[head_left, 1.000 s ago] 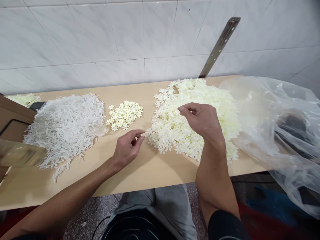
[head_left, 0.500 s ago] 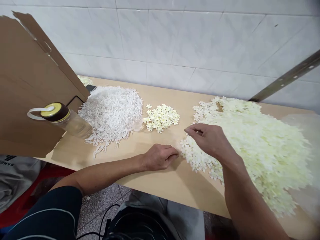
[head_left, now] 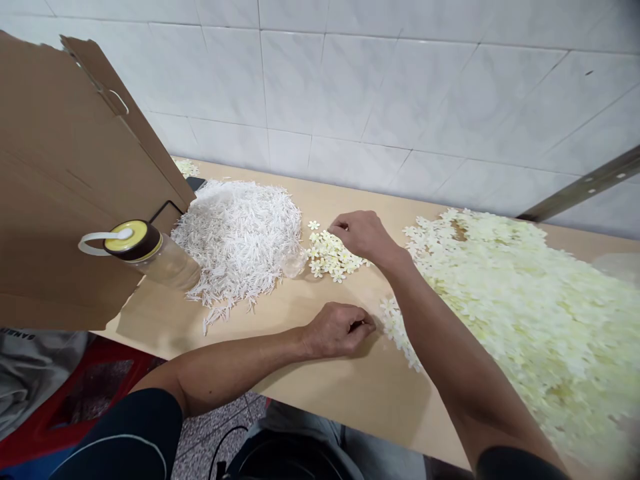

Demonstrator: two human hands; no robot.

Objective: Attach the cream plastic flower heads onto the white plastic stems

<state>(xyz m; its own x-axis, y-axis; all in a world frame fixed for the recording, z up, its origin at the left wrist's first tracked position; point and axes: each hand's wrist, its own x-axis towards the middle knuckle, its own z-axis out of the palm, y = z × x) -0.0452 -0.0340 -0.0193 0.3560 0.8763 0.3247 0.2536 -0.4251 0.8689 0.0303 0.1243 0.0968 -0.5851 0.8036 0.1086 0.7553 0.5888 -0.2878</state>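
My right hand (head_left: 364, 235) is over a small heap of pale yellow artificial flowers (head_left: 333, 257), thumb and fingertips pinched together at its upper edge. Whatever they may hold is too small to make out. Lower down, my left hand (head_left: 341, 329) is closed in a pinch just above the tabletop (head_left: 320, 387), its contents hidden too. Several loose white flowers (head_left: 400, 333) lie right of its fingertips, partly covered by my right forearm. Left of the small heap are a small clear plastic cup (head_left: 294, 261) and a big pile of thin white stems (head_left: 245, 233).
A wide pile of pale flower heads (head_left: 530, 300) covers the table's right side. A clear bottle (head_left: 170, 263) with a yellow and brown lid leans by a cardboard sheet (head_left: 65, 187) at left. A tiled wall (head_left: 350, 93) runs behind; a metal bar (head_left: 580, 190) slants at right.
My right hand has moved left and away from me, from the edge of the large flower pile to the small heap. My left hand stays pinched near the same place. The view has shifted slightly.
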